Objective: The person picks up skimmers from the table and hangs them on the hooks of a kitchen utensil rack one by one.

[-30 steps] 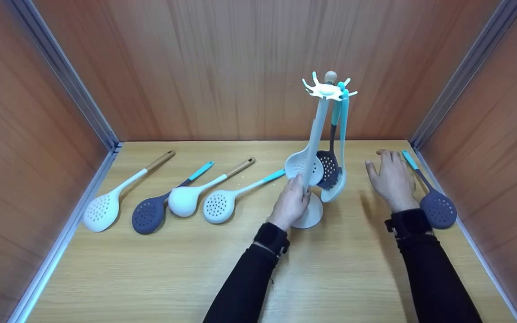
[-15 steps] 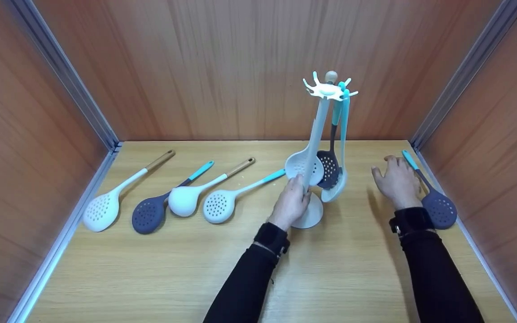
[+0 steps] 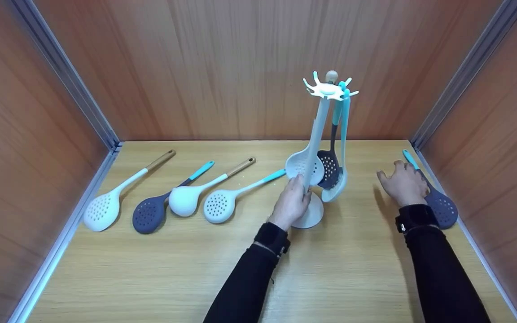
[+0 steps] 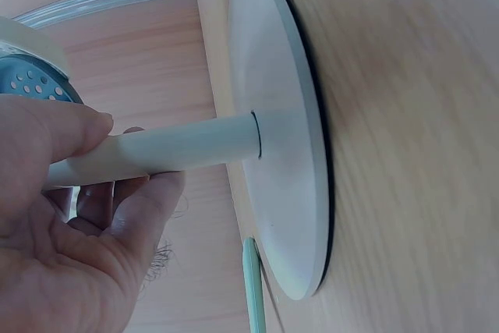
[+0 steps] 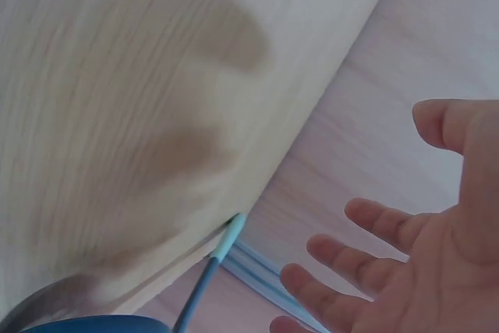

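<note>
My left hand [image 3: 291, 202] grips the lower post of a white utensil stand [image 3: 317, 128]. In the left wrist view, thumb and fingers wrap the post [image 4: 187, 146] above its round base [image 4: 288, 154]. From the stand's pronged top hang a white perforated utensil [image 3: 297, 163], a dark slotted spoon [image 3: 329, 168] and a white utensil with a turquoise handle [image 3: 344, 130]. My right hand [image 3: 404, 184], fingers spread and holding nothing, overlaps the neck of a dark skimmer [image 3: 442, 208] at the right wall. In the right wrist view, the skimmer's turquoise handle [image 5: 230, 235] shows below the palm.
Left of the stand lie a white skimmer [image 3: 102, 211] with a wooden handle, a dark skimmer [image 3: 148, 215], a white ladle [image 3: 184, 200] and a white skimmer [image 3: 219, 206] with a turquoise handle. Wooden panels [image 3: 222, 72] enclose the table [image 3: 159, 273] at the back and sides.
My right hand has moved right and slightly toward me, over the dark skimmer. My left hand still grips the stand, and the utensils lie where they were.
</note>
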Demonstrator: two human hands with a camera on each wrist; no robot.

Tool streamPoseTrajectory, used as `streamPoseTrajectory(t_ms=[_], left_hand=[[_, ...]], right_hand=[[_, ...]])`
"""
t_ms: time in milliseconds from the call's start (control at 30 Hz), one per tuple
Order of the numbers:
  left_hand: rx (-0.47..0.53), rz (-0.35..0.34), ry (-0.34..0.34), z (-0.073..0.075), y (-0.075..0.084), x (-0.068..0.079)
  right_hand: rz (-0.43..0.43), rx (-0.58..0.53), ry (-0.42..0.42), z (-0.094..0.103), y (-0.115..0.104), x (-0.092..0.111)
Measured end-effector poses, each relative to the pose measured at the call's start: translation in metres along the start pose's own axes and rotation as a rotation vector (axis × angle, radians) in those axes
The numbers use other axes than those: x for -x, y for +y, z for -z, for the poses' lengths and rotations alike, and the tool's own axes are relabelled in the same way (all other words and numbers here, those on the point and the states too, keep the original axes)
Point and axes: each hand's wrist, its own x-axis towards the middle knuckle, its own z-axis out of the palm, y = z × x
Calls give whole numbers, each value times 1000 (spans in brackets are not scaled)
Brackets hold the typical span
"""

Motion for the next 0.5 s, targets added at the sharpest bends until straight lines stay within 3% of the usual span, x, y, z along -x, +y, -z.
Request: streamPoseTrajectory(t_ms=[233, 500], left_hand=[[4, 12, -12, 1, 1, 0], [25, 29, -25, 0, -1, -2]], right_hand=[[-20, 14, -5, -2, 10, -4], [-82, 32, -72, 2, 17, -10]])
